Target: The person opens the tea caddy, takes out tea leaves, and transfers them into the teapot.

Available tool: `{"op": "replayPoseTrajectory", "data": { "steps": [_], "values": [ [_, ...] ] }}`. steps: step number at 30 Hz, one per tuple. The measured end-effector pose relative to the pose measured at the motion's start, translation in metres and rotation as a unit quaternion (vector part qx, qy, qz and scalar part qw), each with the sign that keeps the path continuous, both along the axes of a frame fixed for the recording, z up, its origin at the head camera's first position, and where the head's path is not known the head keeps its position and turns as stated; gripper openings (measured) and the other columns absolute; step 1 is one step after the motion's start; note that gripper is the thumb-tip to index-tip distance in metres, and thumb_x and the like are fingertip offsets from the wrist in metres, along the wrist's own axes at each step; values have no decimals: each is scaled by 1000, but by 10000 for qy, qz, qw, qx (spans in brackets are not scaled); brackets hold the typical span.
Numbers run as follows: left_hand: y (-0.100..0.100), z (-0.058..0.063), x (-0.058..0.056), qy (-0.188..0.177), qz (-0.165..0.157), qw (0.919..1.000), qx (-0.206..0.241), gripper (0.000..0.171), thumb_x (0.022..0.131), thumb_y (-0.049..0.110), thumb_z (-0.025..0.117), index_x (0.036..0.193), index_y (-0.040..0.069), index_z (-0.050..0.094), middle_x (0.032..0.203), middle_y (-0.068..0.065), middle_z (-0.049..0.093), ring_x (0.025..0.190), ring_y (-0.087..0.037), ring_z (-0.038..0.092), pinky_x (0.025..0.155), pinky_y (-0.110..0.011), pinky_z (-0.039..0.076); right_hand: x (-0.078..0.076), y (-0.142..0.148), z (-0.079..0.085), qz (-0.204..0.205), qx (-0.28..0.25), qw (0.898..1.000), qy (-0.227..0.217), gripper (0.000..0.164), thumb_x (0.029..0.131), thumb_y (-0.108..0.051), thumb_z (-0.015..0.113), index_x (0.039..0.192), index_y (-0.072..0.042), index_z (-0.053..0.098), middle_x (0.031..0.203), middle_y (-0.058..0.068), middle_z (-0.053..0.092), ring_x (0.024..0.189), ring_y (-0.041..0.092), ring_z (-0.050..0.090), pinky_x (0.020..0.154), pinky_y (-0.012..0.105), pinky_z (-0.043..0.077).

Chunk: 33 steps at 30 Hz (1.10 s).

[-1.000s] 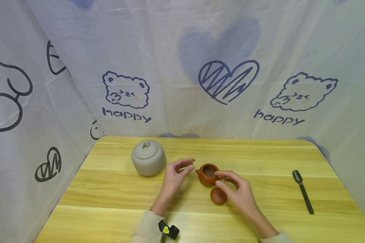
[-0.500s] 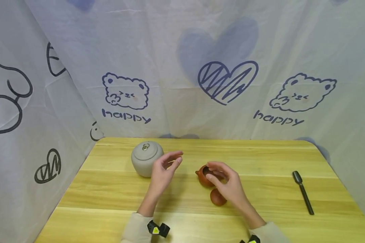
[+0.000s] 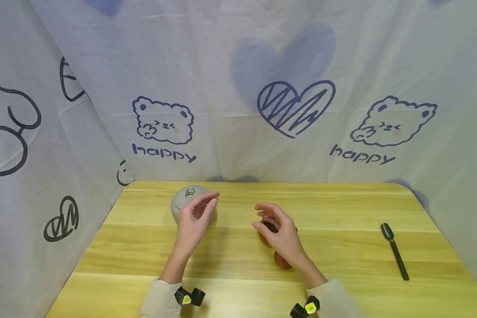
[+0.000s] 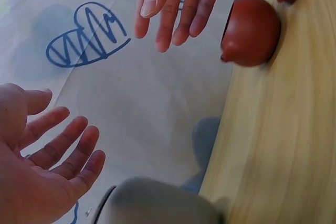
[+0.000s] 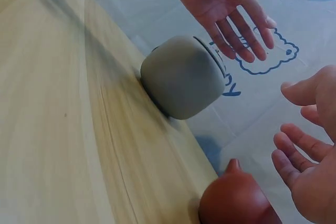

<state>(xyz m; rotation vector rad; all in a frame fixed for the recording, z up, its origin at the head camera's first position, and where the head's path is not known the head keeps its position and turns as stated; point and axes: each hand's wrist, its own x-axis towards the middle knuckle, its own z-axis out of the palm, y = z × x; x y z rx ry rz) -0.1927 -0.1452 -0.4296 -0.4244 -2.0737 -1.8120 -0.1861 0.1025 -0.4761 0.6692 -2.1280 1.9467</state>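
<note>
My left hand (image 3: pixel 192 225) hovers in front of the grey lidded jar (image 3: pixel 176 207), fingers loosely bent and nothing held. In the right wrist view the jar (image 5: pixel 181 80) stands upright, with that hand (image 5: pixel 226 14) above its lid side. My right hand (image 3: pixel 281 232) is over the small red-brown clay teapot, also holding nothing, and covers much of it in the head view. The left wrist view shows the lidless teapot (image 4: pixel 254 32) apart from the right hand's fingers (image 4: pixel 167 30). Its round lid (image 3: pixel 281 260) lies on the table just nearer to me, partly hidden by the right hand.
A dark scoop with a long handle (image 3: pixel 395 251) lies at the right of the wooden table (image 3: pixel 342 282). Behind and to the left hangs a pale printed cloth (image 3: pixel 230 132), meeting the table's back edge.
Both hands have moved left: the left hand from between jar and teapot to in front of the jar, the right from the teapot's right side to over it. Jar, teapot, lid and scoop stay put.
</note>
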Motion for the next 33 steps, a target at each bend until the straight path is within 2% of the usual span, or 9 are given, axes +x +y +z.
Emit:
{"op": "replayPoseTrajectory", "data": {
  "steps": [5,9,11,15,17,19,25,28,33],
  "values": [
    [-13,5,-5,247,271,9993,-73,21,100,3,66,119,-7,71,117,-21,69,107,-22,66,93,-22,55,-6,-13,-2,19,9,9999,-114,45,94,-8,76,137,-14,62,134,6,62,120,35,59,103,48,52],
    [-23,9,-10,255,668,9972,-241,21,97,-4,66,117,-11,70,117,-27,67,105,-25,64,93,-19,53,-10,-25,-2,48,-55,9996,-271,48,93,-10,77,138,-17,61,135,4,61,121,32,59,101,48,53],
    [-28,11,-12,196,888,9950,-418,21,96,-6,66,116,-12,70,117,-29,68,104,-30,64,95,-23,54,-12,-31,-1,98,-99,9993,-344,49,93,-10,78,138,-17,60,136,4,61,123,34,58,103,49,52],
    [-40,10,-18,189,1132,9907,-735,21,95,-5,69,115,-10,71,115,-26,70,109,-35,66,103,-41,52,-17,-44,-1,165,-123,9988,-445,51,93,-11,78,140,-19,58,138,4,60,124,31,58,109,47,48],
    [-46,7,-22,246,1175,9890,-869,20,95,-3,71,114,-7,73,115,-22,72,112,-33,67,105,-44,51,-19,-51,-1,180,-119,9987,-463,52,93,-11,78,141,-18,58,138,4,59,123,29,59,109,45,48],
    [-53,4,-25,304,1224,9870,-995,19,94,0,73,113,-4,75,114,-18,73,115,-31,67,106,-43,50,-22,-58,-3,189,-112,9986,-472,53,93,-10,78,141,-17,57,138,5,59,122,28,59,108,45,49],
    [-67,-2,-35,385,1352,9797,-1431,19,95,3,73,113,-2,75,117,-17,73,120,-32,64,109,-42,48,-30,-79,-9,283,-303,9982,-440,57,92,-4,77,144,-10,55,140,13,57,124,43,56,108,52,48],
    [-72,-1,-38,266,1289,9770,-1679,21,96,4,72,116,-2,74,120,-18,72,123,-35,62,111,-46,46,-35,-88,-12,314,-304,9979,-469,58,91,-5,78,144,-10,54,140,12,57,125,43,55,108,51,48],
    [-78,-1,-43,-136,1011,9718,-2124,26,97,9,72,121,-1,73,126,-19,69,126,-36,60,111,-51,45,-41,-101,-16,276,-220,9979,-550,61,90,-6,80,145,-12,53,143,9,56,127,42,54,109,48,48]
  ]
}}
